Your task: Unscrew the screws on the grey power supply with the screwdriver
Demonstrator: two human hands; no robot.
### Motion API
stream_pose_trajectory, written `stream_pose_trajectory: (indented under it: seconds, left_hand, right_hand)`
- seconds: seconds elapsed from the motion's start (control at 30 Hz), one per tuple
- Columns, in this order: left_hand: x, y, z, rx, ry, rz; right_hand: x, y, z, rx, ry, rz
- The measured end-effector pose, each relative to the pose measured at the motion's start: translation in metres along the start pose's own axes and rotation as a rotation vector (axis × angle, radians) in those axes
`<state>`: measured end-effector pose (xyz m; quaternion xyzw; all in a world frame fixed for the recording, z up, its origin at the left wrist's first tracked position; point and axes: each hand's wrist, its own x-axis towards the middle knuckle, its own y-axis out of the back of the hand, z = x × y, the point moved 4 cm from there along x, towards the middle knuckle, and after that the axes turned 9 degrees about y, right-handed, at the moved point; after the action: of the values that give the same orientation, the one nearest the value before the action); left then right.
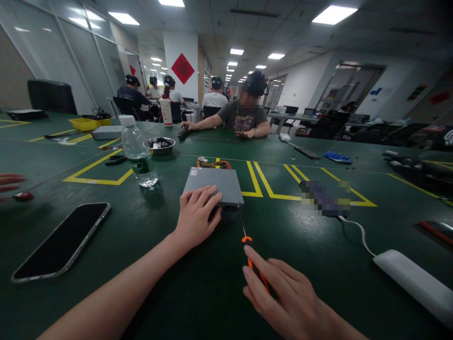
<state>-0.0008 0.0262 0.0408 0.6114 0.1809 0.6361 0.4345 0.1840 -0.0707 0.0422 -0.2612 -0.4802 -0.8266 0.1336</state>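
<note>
A grey metal computer power supply [226, 182] lies on the green table in front of me, its bundle of coloured wires [214, 164] at the far side. My left hand [198, 210] grips its near left part, fingers over the top and thumb at the front face. My right hand [279, 288] is closed round the orange and black handle of a screwdriver [247, 240]. The thin shaft points away from me, and its tip is at the near right corner of the power supply. Whether the tip sits in a screw is too small to tell.
A water bottle [139, 153] and a metal bowl [161, 145] with dark items stand to the left. A phone [63, 241] lies near left; a white power strip [414, 281] is at right. Another person's hand [10, 182] shows at the left edge. A person [242, 115] sits opposite.
</note>
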Motion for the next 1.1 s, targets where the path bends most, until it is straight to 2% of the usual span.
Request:
stream_pose_trajectory:
  seconds: [0.13, 0.27, 0.4, 0.47, 0.57, 0.77, 0.87, 1.1]
  left_hand:
    - [-0.0003, -0.0016, -0.0008, -0.005, 0.0, 0.003]
    - [0.0001, -0.0017, -0.0004, -0.002, 0.0, 0.004]
    - [0.0001, -0.0006, 0.0001, -0.008, 0.0, 0.004]
    - [-0.0002, -0.0006, -0.0003, -0.01, 0.005, 0.006]
    - [-0.0003, -0.001, -0.0007, -0.01, 0.005, 0.003]
    - [0.0003, 0.0002, 0.0001, -0.009, 0.001, 0.001]
    - [0.0003, 0.0008, 0.0001, -0.013, 0.001, 0.001]
    - [0.0, -0.0003, -0.0003, -0.002, 0.004, 0.001]
  right_hand:
    - [0.0031, 0.0016, 0.0002, 0.02, -0.051, 0.104]
    - [0.0046, 0.0017, 0.0053, 0.039, -0.242, 0.128]
    - [0.0037, -0.0005, 0.0003, 0.024, -0.043, 0.027]
    - [0.0021, -0.0001, 0.0008, 0.049, -0.011, 0.011]
    - [0.0019, 0.0014, 0.0017, 0.052, -0.012, -0.001]
    - [0.0031, 0.0041, 0.0007, 0.032, -0.064, 0.07]
    - [0.0011, 0.0005, 0.0013, 0.006, -0.095, 0.04]
    - [0.0003, -0.0017, 0.0023, 0.076, -0.025, -0.03]
